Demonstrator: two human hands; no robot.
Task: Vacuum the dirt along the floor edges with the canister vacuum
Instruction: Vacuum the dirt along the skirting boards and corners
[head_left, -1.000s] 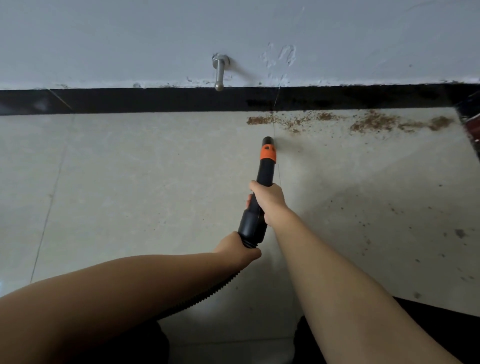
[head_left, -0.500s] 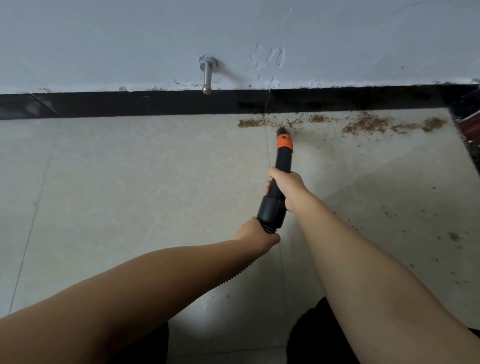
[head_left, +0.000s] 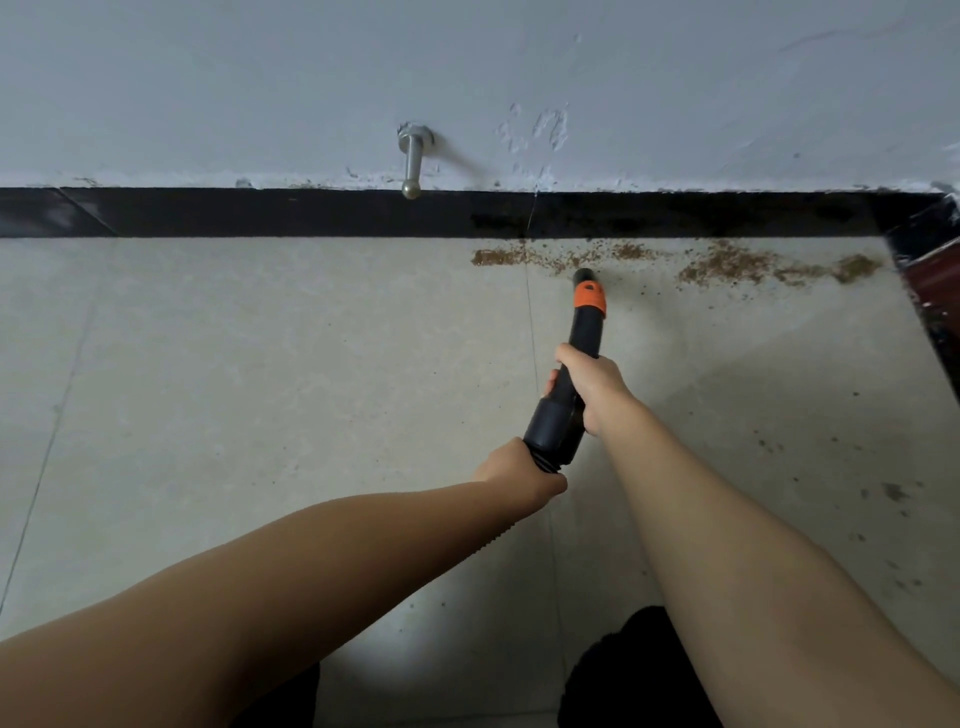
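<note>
Both grips hold the vacuum wand (head_left: 584, 332), right hand (head_left: 592, 382) ahead of left hand (head_left: 517, 467), its nozzle tip touching the dirt (head_left: 727, 265) along the floor's (head_left: 260, 389) far edge.

The tiled floor (head_left: 260, 389) is lying open across its whole left and middle stretch, giving a hand free passage right up to the black skirting (head_left: 311, 213) along the far edge. A metal door stopper (head_left: 413, 161) is sticking out from the wall (head_left: 208, 78) above that skirting, overhanging the far edge left of the dirt line (head_left: 675, 262). At the far right corner a dark red object (head_left: 935, 280) is closing off the floor's right edge, narrowing room beside the dirt.
</note>
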